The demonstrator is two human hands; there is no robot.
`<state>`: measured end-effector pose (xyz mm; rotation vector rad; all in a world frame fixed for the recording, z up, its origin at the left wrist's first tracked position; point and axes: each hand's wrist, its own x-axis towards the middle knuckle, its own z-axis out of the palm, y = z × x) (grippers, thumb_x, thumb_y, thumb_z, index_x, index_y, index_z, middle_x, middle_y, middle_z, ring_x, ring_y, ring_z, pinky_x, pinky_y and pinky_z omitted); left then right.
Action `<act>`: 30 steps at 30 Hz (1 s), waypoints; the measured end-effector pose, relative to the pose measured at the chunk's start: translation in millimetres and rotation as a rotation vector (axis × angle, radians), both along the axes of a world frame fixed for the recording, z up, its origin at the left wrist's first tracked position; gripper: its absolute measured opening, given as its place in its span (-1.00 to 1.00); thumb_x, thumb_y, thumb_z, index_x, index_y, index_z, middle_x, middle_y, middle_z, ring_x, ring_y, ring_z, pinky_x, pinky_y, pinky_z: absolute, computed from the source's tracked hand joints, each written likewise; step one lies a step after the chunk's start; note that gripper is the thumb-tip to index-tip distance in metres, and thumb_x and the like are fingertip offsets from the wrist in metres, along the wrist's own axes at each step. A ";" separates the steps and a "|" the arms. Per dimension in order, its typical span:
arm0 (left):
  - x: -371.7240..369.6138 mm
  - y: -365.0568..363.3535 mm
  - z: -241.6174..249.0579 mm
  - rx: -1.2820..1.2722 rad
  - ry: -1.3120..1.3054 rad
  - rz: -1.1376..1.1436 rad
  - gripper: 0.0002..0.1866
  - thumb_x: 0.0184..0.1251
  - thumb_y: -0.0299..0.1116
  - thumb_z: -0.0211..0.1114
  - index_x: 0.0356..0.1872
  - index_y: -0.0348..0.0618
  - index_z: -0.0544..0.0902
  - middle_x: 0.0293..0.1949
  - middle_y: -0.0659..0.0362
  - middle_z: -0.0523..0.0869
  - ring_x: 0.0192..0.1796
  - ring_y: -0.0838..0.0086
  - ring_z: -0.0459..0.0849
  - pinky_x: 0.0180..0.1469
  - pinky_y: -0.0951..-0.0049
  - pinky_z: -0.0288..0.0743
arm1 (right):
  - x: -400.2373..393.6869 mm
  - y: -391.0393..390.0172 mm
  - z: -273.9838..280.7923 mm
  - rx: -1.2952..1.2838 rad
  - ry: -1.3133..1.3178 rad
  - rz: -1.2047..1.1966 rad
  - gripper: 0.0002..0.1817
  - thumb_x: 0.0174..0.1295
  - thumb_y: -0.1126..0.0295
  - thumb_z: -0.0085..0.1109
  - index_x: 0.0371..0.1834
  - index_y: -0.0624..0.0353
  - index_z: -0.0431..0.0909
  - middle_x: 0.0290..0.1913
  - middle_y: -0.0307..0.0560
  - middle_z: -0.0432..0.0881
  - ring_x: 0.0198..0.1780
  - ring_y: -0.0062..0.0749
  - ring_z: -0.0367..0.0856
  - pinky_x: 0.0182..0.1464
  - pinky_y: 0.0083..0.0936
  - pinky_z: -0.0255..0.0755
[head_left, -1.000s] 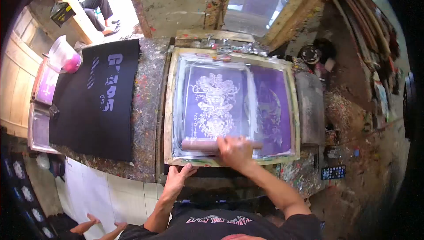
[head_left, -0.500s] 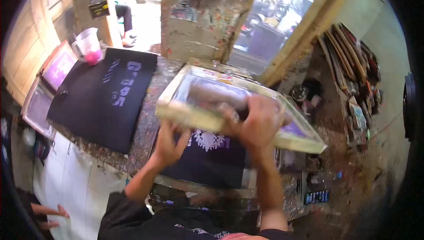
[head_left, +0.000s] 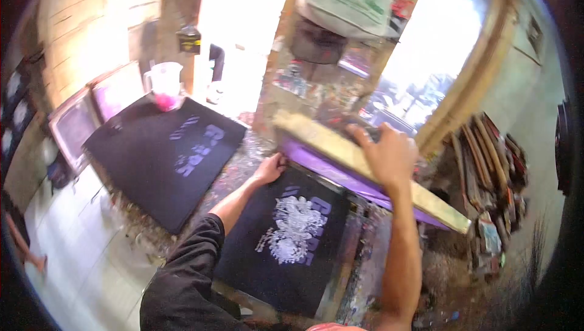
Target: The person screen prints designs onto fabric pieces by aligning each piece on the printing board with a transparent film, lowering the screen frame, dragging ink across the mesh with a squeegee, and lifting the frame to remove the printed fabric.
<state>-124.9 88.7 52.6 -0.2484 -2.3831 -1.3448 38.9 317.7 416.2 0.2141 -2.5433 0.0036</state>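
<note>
My left hand [head_left: 268,171] is at the eleven o'clock corner of the near black cloth [head_left: 277,279], fingers bent in close together; I cannot tell whether they pinch the edge. The cloth lies on the bench [head_left: 246,159] and looks thin and limp, so it should crease or drag easily; its corner or bare margin is the place to take it, clear of the white print [head_left: 295,227], which may be wet and easy to smear.

My right hand [head_left: 392,157] is at one o'clock of the cloth, at the raised frame [head_left: 333,142]. Its thumb side and fingers are spread apart over the rim, but the fingertips are too blurred to show what they press on. The frame slants above the cloth, its rim running down towards four o'clock. It looks stiff and moderately heavy, with its long side likely to swing, so a firm hold on the wood suits it. The purple mesh [head_left: 316,163] seems taut and more fragile, a poor place for fingers; any ink on the rim would make it slippery.

Farther out, another black cloth [head_left: 161,170] lies at ten o'clock, a pitcher [head_left: 165,81] with pink contents beyond it, and stacked boards [head_left: 486,170] at two o'clock.
</note>
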 end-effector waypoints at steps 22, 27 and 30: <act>285.8 69.5 72.6 -0.481 0.375 -0.300 -0.40 0.17 -0.38 0.38 0.30 -0.11 0.49 0.33 -0.01 0.51 0.38 0.02 0.46 0.43 0.02 0.32 | -37.4 12.5 15.9 -0.029 -0.003 0.113 -0.06 0.20 -0.51 -0.03 -0.22 0.34 0.74 -0.24 0.40 0.73 -0.13 0.26 0.75 -0.05 0.04 0.58; 310.2 271.3 8.5 -0.224 0.506 -0.726 -0.46 0.30 -0.10 0.26 0.35 0.30 0.52 0.44 0.15 0.43 0.45 0.13 0.38 0.48 -0.23 0.14 | -31.5 21.0 4.8 -0.043 0.030 0.088 -0.04 0.16 -0.53 -0.01 -0.24 0.36 0.74 -0.29 0.36 0.74 -0.13 0.23 0.74 -0.02 -0.01 0.56; 282.2 214.3 7.0 -0.939 0.102 -0.512 -0.49 0.43 0.09 0.13 0.25 0.05 0.61 0.26 0.20 0.61 0.41 0.18 0.40 0.43 -0.29 0.07 | -31.1 19.3 4.9 -0.075 0.071 0.135 -0.05 0.16 -0.52 0.00 -0.24 0.37 0.74 -0.28 0.35 0.74 -0.15 0.23 0.75 -0.03 -0.03 0.57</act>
